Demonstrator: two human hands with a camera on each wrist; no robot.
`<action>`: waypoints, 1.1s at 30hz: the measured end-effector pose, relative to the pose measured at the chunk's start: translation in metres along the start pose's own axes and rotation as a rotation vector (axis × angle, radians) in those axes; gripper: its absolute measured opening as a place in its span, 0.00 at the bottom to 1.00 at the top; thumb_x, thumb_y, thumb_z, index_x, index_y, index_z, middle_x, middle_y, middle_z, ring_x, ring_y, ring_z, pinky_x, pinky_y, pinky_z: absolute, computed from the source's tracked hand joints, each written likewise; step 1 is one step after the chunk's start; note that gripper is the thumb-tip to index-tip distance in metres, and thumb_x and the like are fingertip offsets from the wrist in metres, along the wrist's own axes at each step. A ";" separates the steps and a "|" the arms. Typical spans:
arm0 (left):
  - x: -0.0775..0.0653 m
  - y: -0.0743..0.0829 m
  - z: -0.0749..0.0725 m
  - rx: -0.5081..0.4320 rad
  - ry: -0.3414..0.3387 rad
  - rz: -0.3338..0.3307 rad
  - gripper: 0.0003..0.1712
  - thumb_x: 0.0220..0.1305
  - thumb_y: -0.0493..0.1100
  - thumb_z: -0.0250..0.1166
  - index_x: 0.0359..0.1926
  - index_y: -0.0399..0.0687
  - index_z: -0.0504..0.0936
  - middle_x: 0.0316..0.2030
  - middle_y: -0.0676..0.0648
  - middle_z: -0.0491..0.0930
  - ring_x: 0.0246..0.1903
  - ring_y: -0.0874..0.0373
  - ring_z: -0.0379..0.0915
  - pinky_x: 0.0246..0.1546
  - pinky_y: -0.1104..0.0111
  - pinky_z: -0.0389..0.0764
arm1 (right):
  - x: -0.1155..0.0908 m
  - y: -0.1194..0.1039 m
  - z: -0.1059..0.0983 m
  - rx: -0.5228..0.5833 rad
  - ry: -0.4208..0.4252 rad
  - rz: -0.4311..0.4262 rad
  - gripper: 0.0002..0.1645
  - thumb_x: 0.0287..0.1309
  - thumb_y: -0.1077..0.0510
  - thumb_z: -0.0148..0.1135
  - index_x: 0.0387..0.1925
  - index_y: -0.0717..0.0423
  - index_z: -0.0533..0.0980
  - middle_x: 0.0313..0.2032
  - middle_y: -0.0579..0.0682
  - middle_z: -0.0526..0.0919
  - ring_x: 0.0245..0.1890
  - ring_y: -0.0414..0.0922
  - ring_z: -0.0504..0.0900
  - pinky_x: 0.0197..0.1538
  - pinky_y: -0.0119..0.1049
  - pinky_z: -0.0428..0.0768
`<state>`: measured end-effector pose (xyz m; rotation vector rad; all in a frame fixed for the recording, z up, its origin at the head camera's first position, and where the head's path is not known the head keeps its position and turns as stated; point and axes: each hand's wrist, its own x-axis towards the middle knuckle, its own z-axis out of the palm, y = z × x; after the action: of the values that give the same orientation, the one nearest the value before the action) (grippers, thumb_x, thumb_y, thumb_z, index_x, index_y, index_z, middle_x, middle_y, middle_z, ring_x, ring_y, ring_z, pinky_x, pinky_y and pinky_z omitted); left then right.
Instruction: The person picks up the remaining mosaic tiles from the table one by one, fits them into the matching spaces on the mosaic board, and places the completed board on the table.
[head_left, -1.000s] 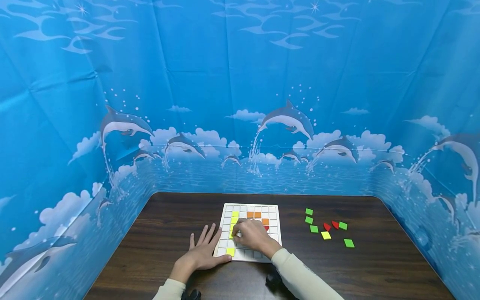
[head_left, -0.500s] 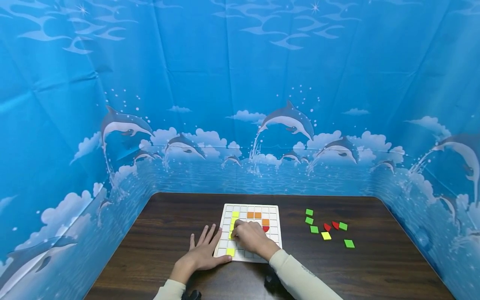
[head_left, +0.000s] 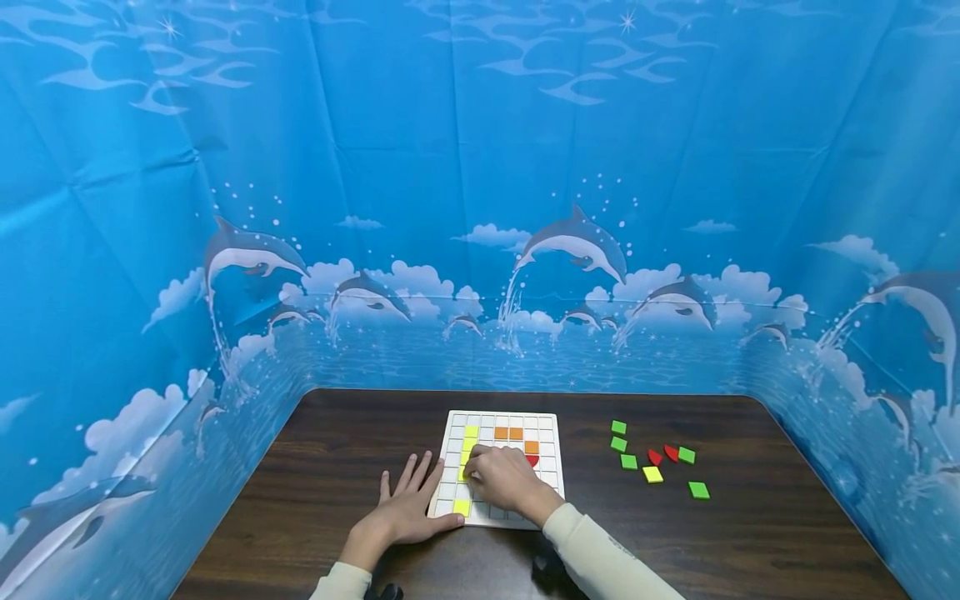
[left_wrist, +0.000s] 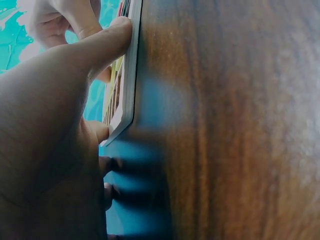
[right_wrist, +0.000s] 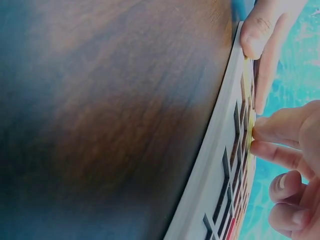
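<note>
A white square grid board lies on the dark wooden table, holding yellow, orange and red tiles in some of its cells. My left hand is spread beside the board's left edge, its thumb on the near left corner by a yellow tile. Over the board's left middle, my right hand has thumb and forefinger on a yellow tile in the yellow column, pinching it at the board's surface. The other right fingers are curled. Orange tiles and a red rounded piece sit farther right on the board.
Right of the board lie several loose green tiles, a yellow tile and two red pieces. A blue dolphin-print curtain surrounds the table on the far side and both flanks.
The right hand shifts only slightly, its fingers staying at the yellow column. The left hand keeps its place at the board's corner. The head view tilts up a little.
</note>
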<state>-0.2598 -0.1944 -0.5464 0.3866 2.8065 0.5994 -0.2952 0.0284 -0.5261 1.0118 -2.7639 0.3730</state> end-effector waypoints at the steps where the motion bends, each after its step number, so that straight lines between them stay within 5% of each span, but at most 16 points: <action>1: 0.001 -0.002 0.002 -0.002 0.002 0.001 0.67 0.60 0.86 0.59 0.87 0.54 0.50 0.87 0.40 0.41 0.86 0.35 0.31 0.74 0.23 0.28 | 0.000 0.000 0.000 -0.001 -0.001 -0.001 0.08 0.67 0.52 0.74 0.45 0.43 0.93 0.47 0.41 0.91 0.34 0.37 0.87 0.31 0.28 0.79; 7: 0.002 -0.003 0.003 -0.005 -0.001 -0.012 0.67 0.59 0.87 0.58 0.87 0.56 0.50 0.87 0.42 0.41 0.86 0.37 0.31 0.76 0.25 0.27 | -0.003 0.001 -0.001 0.012 -0.014 0.003 0.09 0.67 0.51 0.74 0.46 0.43 0.92 0.48 0.41 0.91 0.39 0.38 0.89 0.34 0.29 0.82; 14: 0.000 0.000 -0.001 -0.022 0.004 0.008 0.65 0.61 0.82 0.62 0.87 0.53 0.52 0.87 0.38 0.43 0.86 0.35 0.32 0.73 0.22 0.27 | -0.006 0.003 -0.001 0.053 -0.024 0.037 0.11 0.67 0.51 0.73 0.49 0.43 0.91 0.45 0.42 0.89 0.29 0.34 0.79 0.28 0.26 0.71; 26: -0.003 0.006 -0.006 0.043 -0.015 -0.029 0.63 0.64 0.80 0.62 0.87 0.52 0.52 0.87 0.41 0.44 0.86 0.37 0.35 0.76 0.24 0.32 | -0.019 0.011 -0.009 0.029 0.080 0.002 0.03 0.67 0.55 0.72 0.39 0.43 0.89 0.36 0.39 0.87 0.25 0.30 0.74 0.25 0.24 0.67; 33: 0.004 -0.003 0.004 0.022 0.004 -0.019 0.65 0.62 0.83 0.61 0.87 0.54 0.52 0.87 0.41 0.43 0.86 0.37 0.33 0.75 0.24 0.29 | -0.029 0.016 -0.013 0.018 0.108 0.016 0.02 0.65 0.55 0.74 0.36 0.42 0.87 0.34 0.38 0.85 0.26 0.29 0.74 0.26 0.24 0.69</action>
<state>-0.2628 -0.1944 -0.5517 0.3630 2.8192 0.5666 -0.2829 0.0621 -0.5236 0.9444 -2.6784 0.4423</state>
